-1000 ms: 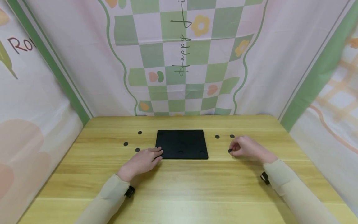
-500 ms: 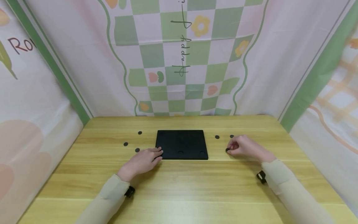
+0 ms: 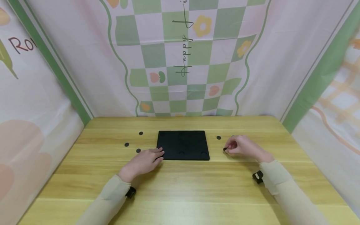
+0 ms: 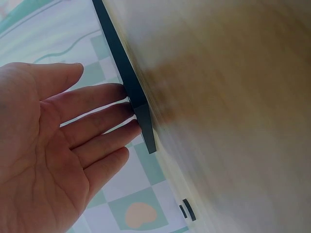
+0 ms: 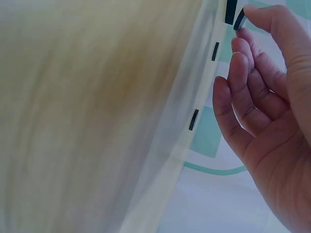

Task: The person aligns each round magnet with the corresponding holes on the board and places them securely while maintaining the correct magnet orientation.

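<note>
A flat black rectangular board (image 3: 182, 143) with faint round outlines along its near edge lies on the wooden table. Straight fingers of my left hand (image 3: 142, 163) rest on its near left corner; the left wrist view shows the fingertips touching the board's edge (image 4: 124, 63). To the right of the board, my right hand (image 3: 245, 148) pinches a small black disc (image 5: 240, 19) between thumb and forefinger, the disc tilted on edge. Beyond that hand lies another black disc (image 3: 218, 137), and one more is mostly hidden behind the fingers.
Left of the board lie three black discs: a far one (image 3: 141, 133), a left one (image 3: 127, 144) and a near one (image 3: 138, 150). The wooden table (image 3: 180, 193) ends at a patterned curtain (image 3: 182, 62) behind, with further curtains at both sides.
My right hand has moved left toward the board with the pinched disc, covering more of the disc behind it. My left hand and the board have stayed put.
</note>
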The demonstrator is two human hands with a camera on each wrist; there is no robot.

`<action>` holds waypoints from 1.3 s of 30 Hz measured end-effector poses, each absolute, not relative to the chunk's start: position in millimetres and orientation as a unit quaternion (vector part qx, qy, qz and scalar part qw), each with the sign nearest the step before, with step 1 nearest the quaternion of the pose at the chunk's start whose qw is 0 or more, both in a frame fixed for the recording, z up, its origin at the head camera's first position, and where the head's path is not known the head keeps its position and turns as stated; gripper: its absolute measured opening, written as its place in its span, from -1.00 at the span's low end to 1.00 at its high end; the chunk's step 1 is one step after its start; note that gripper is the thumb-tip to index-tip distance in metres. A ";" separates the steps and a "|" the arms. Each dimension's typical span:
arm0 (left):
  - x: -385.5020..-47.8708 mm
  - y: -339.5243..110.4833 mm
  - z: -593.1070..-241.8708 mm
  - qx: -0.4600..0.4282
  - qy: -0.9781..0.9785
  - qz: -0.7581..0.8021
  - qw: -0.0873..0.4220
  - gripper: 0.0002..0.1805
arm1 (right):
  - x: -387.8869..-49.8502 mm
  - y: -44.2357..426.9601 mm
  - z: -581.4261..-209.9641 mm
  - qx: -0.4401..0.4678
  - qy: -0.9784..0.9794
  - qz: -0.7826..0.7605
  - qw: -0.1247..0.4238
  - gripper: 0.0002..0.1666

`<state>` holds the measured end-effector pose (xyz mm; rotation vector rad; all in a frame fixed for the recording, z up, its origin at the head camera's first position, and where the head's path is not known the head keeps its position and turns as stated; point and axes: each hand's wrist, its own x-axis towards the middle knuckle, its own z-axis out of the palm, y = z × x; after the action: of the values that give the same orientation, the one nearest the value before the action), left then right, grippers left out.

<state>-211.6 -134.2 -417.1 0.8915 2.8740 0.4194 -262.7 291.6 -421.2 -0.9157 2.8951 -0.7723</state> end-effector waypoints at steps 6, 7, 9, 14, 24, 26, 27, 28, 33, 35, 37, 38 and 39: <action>-211.5 -134.4 -416.2 0.293 0.945 0.133 0.058 -0.54 | -264.6 286.6 -421.8 -0.292 0.921 -0.256 0.013 -0.90; -211.5 -134.4 -416.1 0.293 0.945 0.133 0.059 -0.54 | -264.8 285.4 -421.7 -0.293 0.921 -0.258 0.013 -0.91; -211.6 -134.4 -416.0 0.292 0.945 0.134 0.060 -0.54 | -265.2 283.0 -421.5 -0.295 0.919 -0.260 0.013 -0.91; -212.3 -134.7 -416.8 0.295 0.945 0.128 0.059 -0.54 | -266.2 277.8 -421.4 -0.301 0.919 -0.256 0.009 -0.91; -211.8 -134.2 -416.5 0.292 0.945 0.132 0.058 -0.54 | -270.7 270.5 -424.9 -0.311 0.912 -0.266 0.019 -0.90; -211.6 -134.2 -416.1 0.292 0.946 0.131 0.057 -0.54 | -270.8 268.7 -424.7 -0.310 0.912 -0.269 0.022 -0.90; -211.5 -134.2 -416.0 0.292 0.946 0.131 0.058 -0.54 | -270.5 267.6 -424.4 -0.310 0.911 -0.270 0.024 -0.90; -211.4 -134.3 -415.9 0.293 0.945 0.131 0.058 -0.54 | -270.2 266.7 -423.9 -0.310 0.910 -0.273 0.025 -0.90; -210.9 -134.6 -415.5 0.292 0.946 0.130 0.060 -0.54 | -269.8 260.5 -422.0 -0.310 0.908 -0.280 0.025 -0.90; -210.6 -134.6 -415.4 0.292 0.946 0.128 0.061 -0.54 | -270.5 258.7 -422.2 -0.309 0.909 -0.279 0.027 -0.90; -210.7 -134.6 -415.7 0.293 0.946 0.127 0.061 -0.54 | -271.0 257.4 -422.8 -0.309 0.908 -0.280 0.030 -0.91; -210.8 -134.6 -415.9 0.293 0.946 0.128 0.060 -0.54 | -271.2 256.8 -423.1 -0.308 0.909 -0.279 0.032 -0.91; -210.9 -134.5 -416.1 0.293 0.946 0.127 0.059 -0.54 | -271.2 256.0 -423.2 -0.307 0.909 -0.279 0.034 -0.91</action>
<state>-210.9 -134.5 -416.1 0.8875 2.8644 0.3849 -271.2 256.0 -423.2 -0.9446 2.7969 -0.8590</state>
